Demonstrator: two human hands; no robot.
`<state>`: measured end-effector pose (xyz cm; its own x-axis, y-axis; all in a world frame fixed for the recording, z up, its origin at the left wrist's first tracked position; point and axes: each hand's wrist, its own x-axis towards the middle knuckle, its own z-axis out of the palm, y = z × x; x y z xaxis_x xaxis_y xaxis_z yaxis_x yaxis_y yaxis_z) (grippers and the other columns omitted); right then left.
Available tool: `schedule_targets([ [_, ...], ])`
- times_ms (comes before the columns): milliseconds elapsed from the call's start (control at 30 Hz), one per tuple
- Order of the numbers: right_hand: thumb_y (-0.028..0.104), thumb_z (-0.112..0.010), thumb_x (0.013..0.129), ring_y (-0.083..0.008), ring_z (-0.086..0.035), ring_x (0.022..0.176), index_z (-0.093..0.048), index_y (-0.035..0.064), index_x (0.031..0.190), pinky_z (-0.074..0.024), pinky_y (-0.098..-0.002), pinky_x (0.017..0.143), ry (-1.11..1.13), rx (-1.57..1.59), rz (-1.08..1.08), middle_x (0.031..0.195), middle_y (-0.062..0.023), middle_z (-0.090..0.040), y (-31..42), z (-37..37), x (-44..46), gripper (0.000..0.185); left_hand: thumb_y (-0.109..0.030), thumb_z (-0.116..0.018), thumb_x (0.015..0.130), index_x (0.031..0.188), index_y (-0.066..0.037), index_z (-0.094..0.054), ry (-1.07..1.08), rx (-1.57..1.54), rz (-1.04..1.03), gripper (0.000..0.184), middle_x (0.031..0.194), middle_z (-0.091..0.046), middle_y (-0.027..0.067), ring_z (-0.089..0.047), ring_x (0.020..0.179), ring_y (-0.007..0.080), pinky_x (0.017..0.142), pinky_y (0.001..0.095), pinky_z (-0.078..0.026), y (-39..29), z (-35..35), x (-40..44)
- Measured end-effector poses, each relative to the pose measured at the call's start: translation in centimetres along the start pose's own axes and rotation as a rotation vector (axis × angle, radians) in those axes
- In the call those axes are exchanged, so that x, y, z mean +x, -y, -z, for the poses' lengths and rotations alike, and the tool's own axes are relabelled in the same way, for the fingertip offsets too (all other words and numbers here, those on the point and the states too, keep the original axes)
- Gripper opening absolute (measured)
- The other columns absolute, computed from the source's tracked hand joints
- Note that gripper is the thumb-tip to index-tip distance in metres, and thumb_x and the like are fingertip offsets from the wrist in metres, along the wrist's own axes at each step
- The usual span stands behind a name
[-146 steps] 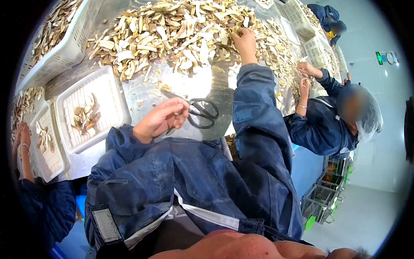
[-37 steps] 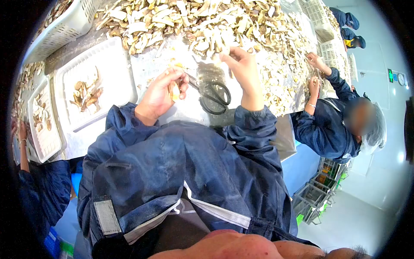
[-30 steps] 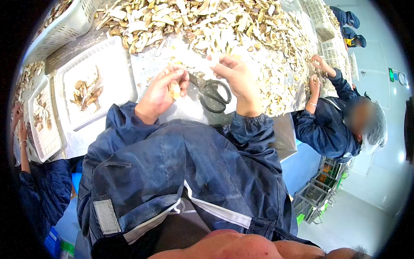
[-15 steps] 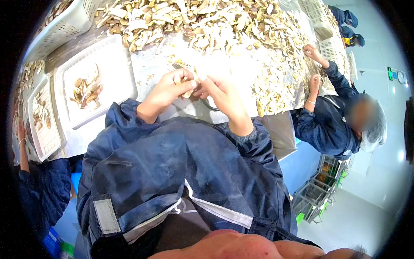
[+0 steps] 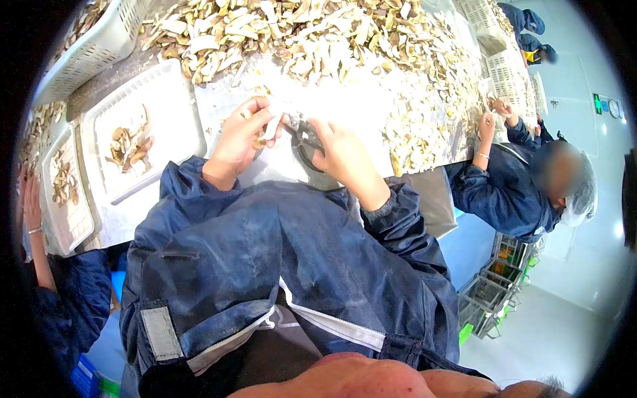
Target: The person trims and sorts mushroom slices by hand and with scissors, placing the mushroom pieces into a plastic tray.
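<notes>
My left hand [image 5: 237, 137] pinches a pale mushroom slice [image 5: 273, 127] between thumb and fingers, above the table's near edge. Just to its right, my right hand [image 5: 346, 151] is closed on a pair of black-handled scissors [image 5: 306, 154], one handle loop hanging below the fingers. The blades point up toward the slice, but glare washes them out, and I cannot tell whether they touch it. Beyond both hands lies a large heap of sliced mushrooms [image 5: 292, 33], pale and brown. Left of my left hand, a white tray [image 5: 189, 99] holds a few brown mushroom pieces [image 5: 129, 147].
A smaller white tray [image 5: 79, 222] with pieces sits farther left, below a white slatted basket [image 5: 93, 60]. More slices [image 5: 418, 126] spread to the right. A co-worker [image 5: 511, 192] works at the right edge beside baskets [image 5: 507, 73]; another person's hand [image 5: 31, 205] shows at far left.
My hands have moved apart, the left one leftward, the right one slightly to the right. The scissors now show between them. The right co-worker's hands have come closer together.
</notes>
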<state>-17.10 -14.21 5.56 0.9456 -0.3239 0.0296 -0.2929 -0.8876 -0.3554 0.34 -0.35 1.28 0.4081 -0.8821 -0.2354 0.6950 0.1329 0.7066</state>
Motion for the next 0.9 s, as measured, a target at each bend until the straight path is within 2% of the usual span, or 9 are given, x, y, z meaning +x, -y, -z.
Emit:
schedule_targets([
  [100,0.014,-0.077,0.076,-0.0267,-0.065,0.081,-0.055,0.0043,0.130,-0.0519,-0.0378,0.072,0.079,0.382,-0.148,0.091,-0.0156,-0.064,-1.1,0.6,0.2,0.059,-0.020,-0.063,0.097,0.099,-0.007,-0.057,-0.003,-0.021,-0.009,0.014,0.092,-0.067,0.0106,-0.060,0.069,0.0132,0.055,0.0246,-0.046,-0.2,0.2,-0.1],
  [200,0.019,-0.080,0.080,-0.0165,-0.062,0.083,-0.054,0.0049,0.134,-0.0503,-0.0332,0.071,0.131,0.503,-0.389,0.093,-0.0108,-0.065,-0.7,2.6,-0.5,0.061,-0.019,-0.064,0.097,0.100,-0.007,-0.058,-0.015,-0.021,0.012,0.014,0.092,-0.067,0.0108,-0.059,0.069,0.0129,0.055,0.0245,-0.046,-0.3,-0.1,-0.3],
  [233,0.023,-0.082,0.082,-0.0109,-0.058,0.089,-0.054,0.0047,0.133,-0.0495,-0.0291,0.075,0.163,0.700,-0.451,0.098,-0.0056,-0.065,-0.8,3.0,-0.7,0.060,-0.019,-0.064,0.096,0.101,-0.006,-0.058,-0.017,-0.016,0.016,0.015,0.092,-0.067,0.0109,-0.059,0.069,0.0129,0.055,0.0245,-0.046,-0.3,-0.1,-0.2],
  [333,0.021,-0.083,0.080,-0.0081,-0.055,0.076,-0.054,0.0043,0.130,-0.0474,-0.0253,0.068,0.079,0.864,-0.353,0.086,-0.0005,-0.063,-1.3,2.5,-1.8,0.060,-0.018,-0.064,0.096,0.102,-0.006,-0.058,-0.035,-0.009,0.021,0.015,0.092,-0.068,0.0113,-0.059,0.068,0.0126,0.055,0.0243,-0.046,-0.2,-0.2,-0.2],
  [367,0.022,-0.085,0.078,-0.0050,-0.050,0.074,-0.055,0.0055,0.128,-0.0433,-0.0221,0.064,0.076,0.939,-0.345,0.083,0.0026,-0.057,-1.5,1.7,-2.2,0.060,-0.018,-0.064,0.096,0.103,-0.005,-0.058,-0.042,-0.009,0.019,0.016,0.092,-0.068,0.0114,-0.059,0.068,0.0125,0.055,0.0242,-0.046,-0.2,-0.2,-0.2],
  [500,0.023,-0.085,0.078,-0.0066,-0.047,0.070,-0.055,0.0050,0.127,-0.0400,-0.0230,0.061,0.164,1.075,-0.339,0.079,0.0042,-0.054,-0.6,1.1,-1.6,0.060,-0.016,-0.064,0.095,0.104,-0.003,-0.060,0.000,0.062,0.029,0.016,0.091,-0.068,0.0106,-0.057,0.065,0.0107,0.055,0.0233,-0.045,-0.2,-0.4,-0.3],
  [700,0.028,-0.080,0.081,-0.0102,-0.048,0.067,-0.061,0.0040,0.122,-0.0413,-0.0277,0.059,0.223,0.850,-0.306,0.073,-0.0007,-0.055,0.2,1.8,-1.1,0.051,-0.015,-0.066,0.095,0.099,-0.001,-0.063,0.058,0.168,0.072,0.015,0.089,-0.068,0.0077,-0.054,0.062,0.0076,0.055,0.0218,-0.043,-0.5,-0.3,-0.5],
  [800,0.015,-0.074,0.088,-0.0062,-0.052,0.076,-0.062,0.0018,0.123,-0.0433,-0.0229,0.068,0.305,0.736,-0.340,0.083,0.0022,-0.060,0.8,3.5,-1.3,0.039,-0.016,-0.066,0.095,0.098,-0.001,-0.063,0.067,0.210,0.098,0.016,0.087,-0.068,0.0085,-0.054,0.061,0.0082,0.052,0.0222,-0.043,-0.4,-0.4,-0.5],
  [900,0.016,-0.074,0.088,-0.0069,-0.055,0.076,-0.064,0.0003,0.121,-0.0459,-0.0239,0.068,0.277,0.804,-0.307,0.083,-0.0001,-0.064,-0.2,2.5,-1.9,0.038,-0.015,-0.065,0.094,0.096,-0.001,-0.062,0.068,0.202,0.144,0.014,0.085,-0.068,0.0099,-0.055,0.059,0.0092,0.048,0.0228,-0.042,-0.5,-0.6,-0.4],
])
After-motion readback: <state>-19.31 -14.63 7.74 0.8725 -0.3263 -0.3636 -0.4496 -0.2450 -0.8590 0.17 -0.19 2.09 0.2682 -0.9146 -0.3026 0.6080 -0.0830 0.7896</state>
